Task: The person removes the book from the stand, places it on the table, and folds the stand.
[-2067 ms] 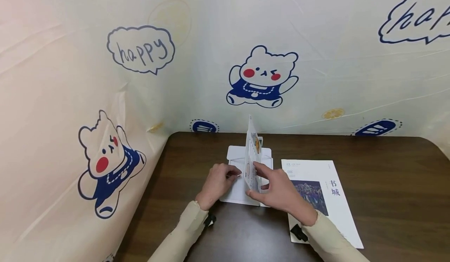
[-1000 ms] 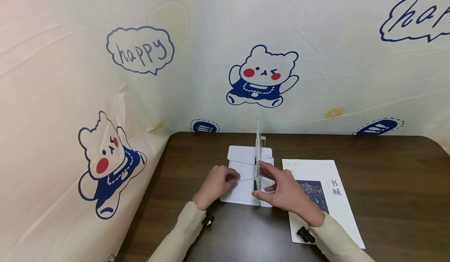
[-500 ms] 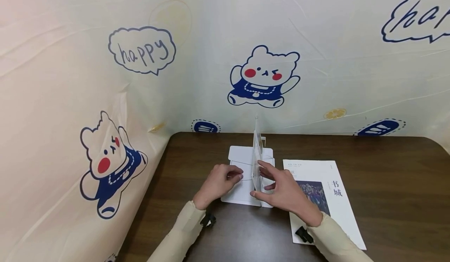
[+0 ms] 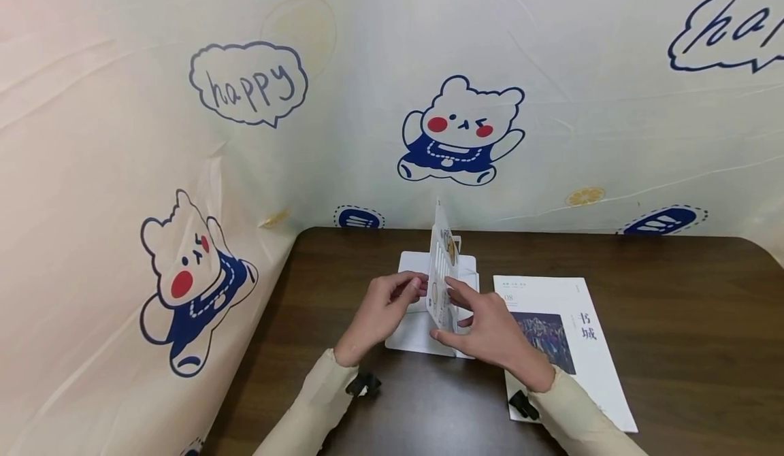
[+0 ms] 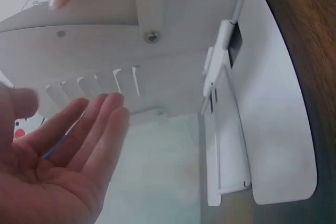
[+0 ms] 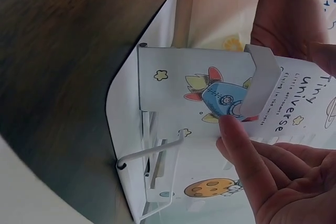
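A white metal folding bookstand (image 4: 442, 265) with cartoon prints and the words "Tiny universe" stands on the table, its panel upright and leaning slightly left over the flat base (image 4: 416, 337). My right hand (image 4: 484, 323) grips the panel near its lower edge, fingers on the printed face beside a bent white clip (image 6: 262, 80). To the panel's left, my left hand (image 4: 386, 306) is raised above the base, its fingers near the plain back. In the left wrist view its fingers (image 5: 107, 129) are fairly straight and hold nothing. Slots and a screw show on that back.
A white magazine (image 4: 597, 347) with a dark picture lies to the right of the bookstand, partly under my right forearm. The dark wooden table (image 4: 692, 320) ends at a printed cloth backdrop (image 4: 343, 143) behind and on the left.
The bookstand's panel has tipped from nearly vertical towards the left, with my right hand moving along. My left hand has risen from the base towards the panel's back.
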A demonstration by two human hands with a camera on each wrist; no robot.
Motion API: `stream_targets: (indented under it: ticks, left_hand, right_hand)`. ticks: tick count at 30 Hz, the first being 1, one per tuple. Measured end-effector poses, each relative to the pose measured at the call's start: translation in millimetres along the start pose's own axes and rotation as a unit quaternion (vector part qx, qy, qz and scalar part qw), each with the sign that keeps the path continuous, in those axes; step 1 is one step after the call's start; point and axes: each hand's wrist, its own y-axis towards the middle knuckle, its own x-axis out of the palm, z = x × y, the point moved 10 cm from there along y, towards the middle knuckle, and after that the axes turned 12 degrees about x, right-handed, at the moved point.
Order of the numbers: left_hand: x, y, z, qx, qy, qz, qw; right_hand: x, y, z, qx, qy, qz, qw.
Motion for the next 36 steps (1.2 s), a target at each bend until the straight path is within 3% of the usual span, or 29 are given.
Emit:
stream_targets:
  ticks: [6,10,23,28,36]
  left_hand:
    - [-7.4,-1.1,2.4,-0.006,-0.095,0.032,0.9949]
    - [-12.7,-0.5,6.3,0.005,-0.112,0.045,0.9927]
    - [-36.8,-3.9,5.0,-0.003,0.002,0.087,0.9962]
    - [-45.9,-6.6,-1.4,-0.035,0.005,0.097,0.9946]
    - [-52.3,-7.4,-8.8,-0.063,0.003,0.085,0.9943]
  right_hand:
    - [3.0,1.5,-3.7,0.005,-0.002,-0.003,1.0]
    - [4.4,3.1,-6.6,0.011,-0.02,0.01,1.0]
    - [10.9,1.6,-12.0,0.019,-0.068,0.032,0.997]
    - [15.6,1.4,-11.1,0.01,-0.08,0.031,0.996]
    - [21.2,3.6,-8.7,0.001,-0.084,0.02,0.996]
